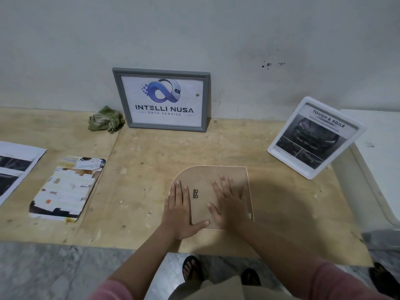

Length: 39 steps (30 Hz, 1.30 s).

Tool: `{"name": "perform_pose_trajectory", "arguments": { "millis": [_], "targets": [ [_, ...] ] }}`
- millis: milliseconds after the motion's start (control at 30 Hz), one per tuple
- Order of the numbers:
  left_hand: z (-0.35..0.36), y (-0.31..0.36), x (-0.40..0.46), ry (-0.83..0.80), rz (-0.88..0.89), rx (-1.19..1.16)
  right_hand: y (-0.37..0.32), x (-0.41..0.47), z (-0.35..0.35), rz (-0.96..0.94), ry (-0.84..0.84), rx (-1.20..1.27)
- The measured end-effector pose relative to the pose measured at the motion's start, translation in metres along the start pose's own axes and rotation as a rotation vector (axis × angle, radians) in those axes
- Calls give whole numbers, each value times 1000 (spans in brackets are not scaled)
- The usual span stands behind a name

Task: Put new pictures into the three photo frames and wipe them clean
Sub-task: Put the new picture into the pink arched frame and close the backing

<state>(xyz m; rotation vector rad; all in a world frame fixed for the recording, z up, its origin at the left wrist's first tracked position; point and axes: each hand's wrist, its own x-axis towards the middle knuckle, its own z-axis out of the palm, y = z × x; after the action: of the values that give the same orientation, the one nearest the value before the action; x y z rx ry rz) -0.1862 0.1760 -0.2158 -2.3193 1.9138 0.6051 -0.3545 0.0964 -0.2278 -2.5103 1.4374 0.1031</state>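
The photo frame I'm working on lies face down near the front of the plywood counter, so I see only its brown fibreboard back, with one rounded far-left corner, a thin pale rim down the right side, and a small dark metal hanger in the middle. My left hand lies flat on its left part, fingers straight and together, thumb stretched along the near edge. My right hand lies flat on the right part, fingers spread. Neither grip is curled round anything; both palms just press on the backing.

A grey frame with a blue logo print stands against the wall, upright, behind the one under my hands. A white frame showing a dark car picture stands tilted at the right. A crumpled green cloth sits just left of the grey frame. Two loose prints lie at the left: a rounded-corner one and a larger sheet cut by the edge.
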Motion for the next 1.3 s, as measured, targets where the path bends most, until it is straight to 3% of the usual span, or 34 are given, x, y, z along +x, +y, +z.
{"name": "perform_pose_trajectory", "arguments": {
  "millis": [433, 633, 800, 933, 1067, 1133, 1300],
  "targets": [
    [-15, -22, -3, 85, 46, -79, 8, 1, -9, -38, 13, 138],
    [-12, -10, -5, 314, -383, -410, 25, -18, -19, 351, 205, 341],
    [-20, -5, 20, 364, -711, -848, 26, -14, -28, 643, 124, 626],
    [-39, -7, 34, 486, -692, -1128, 42, -1, -38, 646, 212, 920],
    [-60, -19, 52, 428, -678, -1353, 57, 10, -58, 540, 220, 1158],
    [-69, -23, 58, 418, -648, -1401, 60, 17, -66, 455, 163, 1279],
    [-87, -23, 68, 392, -613, -1426, 67, 31, -74, 520, 133, 1456]
  ]
}}
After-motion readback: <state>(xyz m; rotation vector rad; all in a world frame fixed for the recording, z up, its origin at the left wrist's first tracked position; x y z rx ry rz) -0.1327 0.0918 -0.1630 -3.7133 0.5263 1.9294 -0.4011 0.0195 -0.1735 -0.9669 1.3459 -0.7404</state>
